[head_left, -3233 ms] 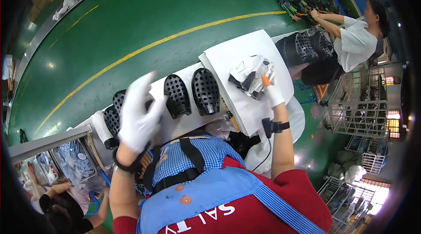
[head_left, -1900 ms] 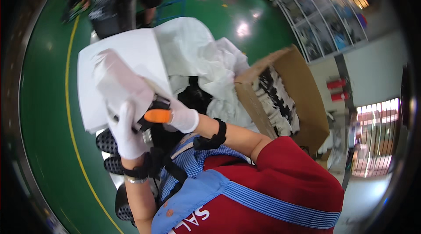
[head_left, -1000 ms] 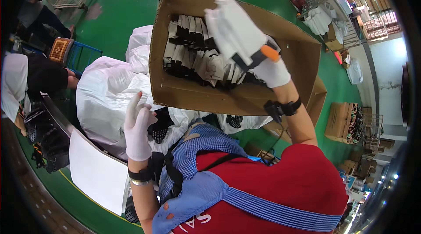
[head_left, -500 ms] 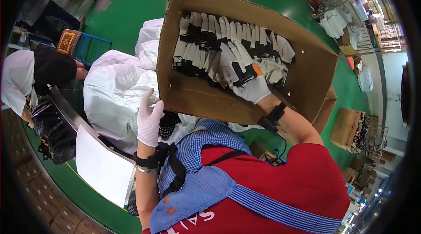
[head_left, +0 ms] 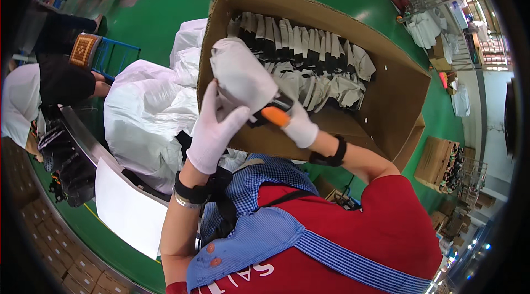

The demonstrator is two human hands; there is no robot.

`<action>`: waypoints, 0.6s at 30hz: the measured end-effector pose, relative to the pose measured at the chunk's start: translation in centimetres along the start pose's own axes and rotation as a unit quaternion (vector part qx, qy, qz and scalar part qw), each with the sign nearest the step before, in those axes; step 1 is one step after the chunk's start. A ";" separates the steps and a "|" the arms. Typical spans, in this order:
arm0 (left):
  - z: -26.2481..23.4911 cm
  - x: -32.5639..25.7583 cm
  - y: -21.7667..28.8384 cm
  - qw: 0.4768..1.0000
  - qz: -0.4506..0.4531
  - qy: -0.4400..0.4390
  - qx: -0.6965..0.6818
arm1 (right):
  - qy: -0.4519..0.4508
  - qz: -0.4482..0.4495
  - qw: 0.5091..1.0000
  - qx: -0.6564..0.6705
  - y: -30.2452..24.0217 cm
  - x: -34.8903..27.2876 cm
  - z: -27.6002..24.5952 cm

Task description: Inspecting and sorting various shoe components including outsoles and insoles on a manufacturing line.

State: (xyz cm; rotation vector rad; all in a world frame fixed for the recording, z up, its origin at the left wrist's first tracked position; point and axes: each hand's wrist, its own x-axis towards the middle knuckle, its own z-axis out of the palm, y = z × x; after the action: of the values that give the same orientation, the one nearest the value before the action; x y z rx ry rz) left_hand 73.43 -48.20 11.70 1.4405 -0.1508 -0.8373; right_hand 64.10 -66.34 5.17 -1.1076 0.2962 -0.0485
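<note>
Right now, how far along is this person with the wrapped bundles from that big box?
One paper-wrapped bundle is already out of the cardboard box. It is in hand: the left hand cups it from below, the right hand has a grip on it beside an orange-tipped tool. Left: a full row of wrapped bundles stands in the box.
</note>
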 end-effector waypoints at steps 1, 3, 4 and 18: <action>0.2 0.7 0.1 0.997 -0.032 0.021 -0.064 | 0.003 -0.030 0.995 -0.097 -0.1 0.1 0.8; 0.5 1.5 0.1 0.979 -0.094 0.029 -0.177 | -0.022 -0.102 0.955 -0.278 -0.6 0.1 1.7; 0.4 1.8 0.0 0.980 -0.098 0.024 -0.170 | -0.030 -0.130 0.942 -0.308 -0.9 0.1 1.9; 0.6 3.5 -1.0 0.986 0.004 0.092 -0.138 | 0.097 0.142 0.819 -0.547 3.1 5.3 -10.4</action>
State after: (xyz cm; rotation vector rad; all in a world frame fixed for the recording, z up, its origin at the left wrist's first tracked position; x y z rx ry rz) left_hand 75.11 -50.64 9.56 1.2467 0.0953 -0.6848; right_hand 66.17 -75.02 -3.00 -2.2004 0.7193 0.3211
